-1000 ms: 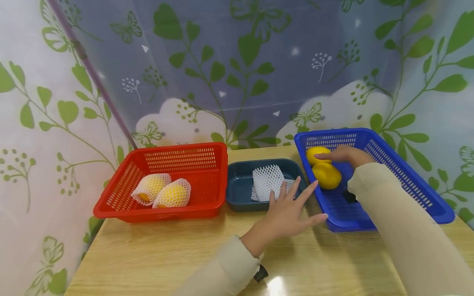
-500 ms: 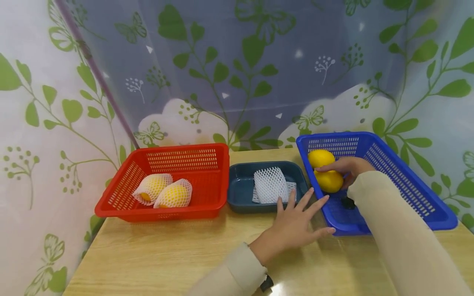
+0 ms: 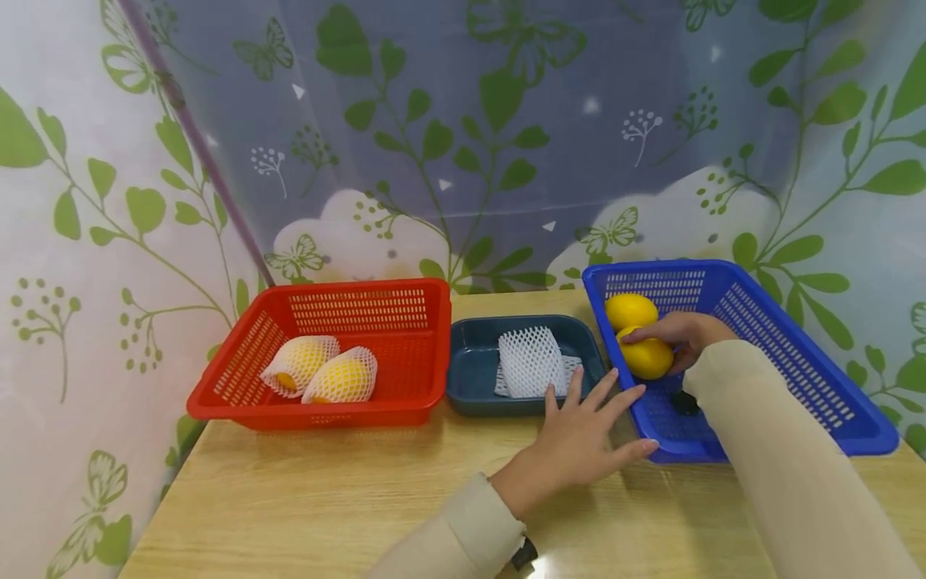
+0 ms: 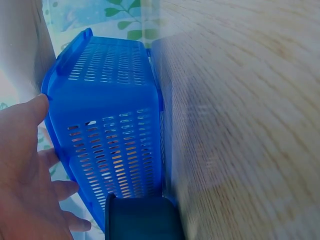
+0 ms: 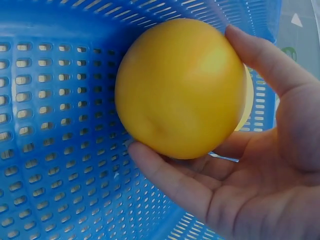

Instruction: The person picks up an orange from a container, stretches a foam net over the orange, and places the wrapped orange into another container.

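Note:
In the head view, my right hand [image 3: 689,336] reaches into the blue basket [image 3: 861,441] and grips the nearer of two round yellow fruits, thumb on one side and fingers curled on the other. The right wrist view shows this smooth yellow fruit [image 5: 182,90] between thumb and fingers, with the other yellow fruit [image 3: 631,310] just behind it. My left hand [image 3: 579,442] is spread at the basket's near left corner. Its thumb and fingertips touch the basket's rim [image 4: 52,120] in the left wrist view.
A teal tray [image 3: 466,378] holding white foam net sleeves [image 3: 531,362] stands left of the blue basket. Further left, a red basket [image 3: 394,358] holds two yellow fruits [image 3: 343,376] in foam nets. A patterned curtain [image 3: 434,161] hangs behind the wooden table [image 3: 325,498].
My right hand has come down from beside the farther fruit and closed round the nearer one. My left hand has shifted slightly right and down along the basket's edge.

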`<state>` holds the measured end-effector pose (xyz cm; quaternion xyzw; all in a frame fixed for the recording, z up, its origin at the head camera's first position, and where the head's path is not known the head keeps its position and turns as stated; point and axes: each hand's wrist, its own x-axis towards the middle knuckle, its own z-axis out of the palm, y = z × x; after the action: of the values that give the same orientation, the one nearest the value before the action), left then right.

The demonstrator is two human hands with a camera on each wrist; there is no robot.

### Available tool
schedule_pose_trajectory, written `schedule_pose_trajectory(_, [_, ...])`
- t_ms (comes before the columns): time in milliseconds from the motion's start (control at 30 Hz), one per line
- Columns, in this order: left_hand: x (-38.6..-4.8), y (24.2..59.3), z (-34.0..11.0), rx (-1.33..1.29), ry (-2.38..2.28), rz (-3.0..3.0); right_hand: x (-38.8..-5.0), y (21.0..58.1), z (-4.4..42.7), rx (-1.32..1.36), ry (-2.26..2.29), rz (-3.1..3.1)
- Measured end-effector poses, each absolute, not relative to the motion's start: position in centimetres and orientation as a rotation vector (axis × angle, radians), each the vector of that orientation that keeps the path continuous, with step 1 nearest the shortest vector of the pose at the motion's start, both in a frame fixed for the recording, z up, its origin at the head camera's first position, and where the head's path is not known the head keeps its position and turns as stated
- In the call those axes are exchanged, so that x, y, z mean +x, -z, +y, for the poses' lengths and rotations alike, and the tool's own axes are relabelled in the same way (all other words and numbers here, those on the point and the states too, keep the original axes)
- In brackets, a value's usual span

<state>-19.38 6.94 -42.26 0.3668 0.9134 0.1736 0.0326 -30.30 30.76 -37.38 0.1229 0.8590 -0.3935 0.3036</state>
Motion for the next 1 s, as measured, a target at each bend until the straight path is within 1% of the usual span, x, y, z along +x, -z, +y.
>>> schedule_pose_trajectory(300, [-19.4, 41.8, 6.9, 1.125, -0.516, 2.820, -30.2, 37.1, 30.7, 0.338, 1.038, 2.296])
schedule_pose_trajectory(533, [-19.4, 41.3, 7.0, 1.123, -0.491, 2.846, -29.8, 35.0, 30.8, 0.195, 0.867, 2.410])
schedule_pose_trajectory(667, [-19.5, 41.1, 7.2, 1.131, -0.495, 2.843, -29.1, 33.8, 30.5, 0.177, 0.778, 2.502])
schedule_pose_trajectory(900, [-19.4, 41.0, 7.0, 1.133, -0.482, 2.872, -28.2, 32.6, 29.3, 0.038, 0.531, 2.686])
schedule_pose_trajectory(1000, [-19.3, 41.0, 6.9, 1.150, -0.469, 2.881, -27.9, 32.2, 28.9, 0.002, 0.499, 2.734])
